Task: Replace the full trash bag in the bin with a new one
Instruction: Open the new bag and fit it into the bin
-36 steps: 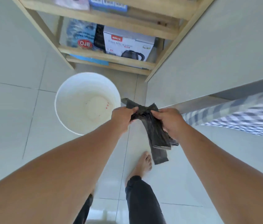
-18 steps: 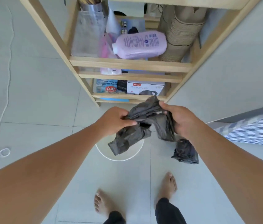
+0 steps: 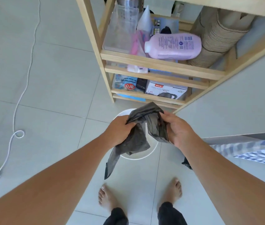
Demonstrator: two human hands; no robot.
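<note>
While you are standing barefoot on glossy tiles, both hands are gripping a crumpled bag.
Your left hand (image 3: 120,130) and right hand (image 3: 179,130) are pinching the thin, dark plastic trash bag (image 3: 138,137) above the round white bin (image 3: 151,151).

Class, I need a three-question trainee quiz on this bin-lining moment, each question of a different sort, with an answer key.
1. True or false: the black trash bag already lines the white bin.
2. Which hands grip the bag? A) left hand only B) right hand only C) both
3. Fill in: the purple bottle lies on its side on the wooden ____.

Key: 1 false, it is held bunched above the bin; 2 C; 3 shelf.
</note>
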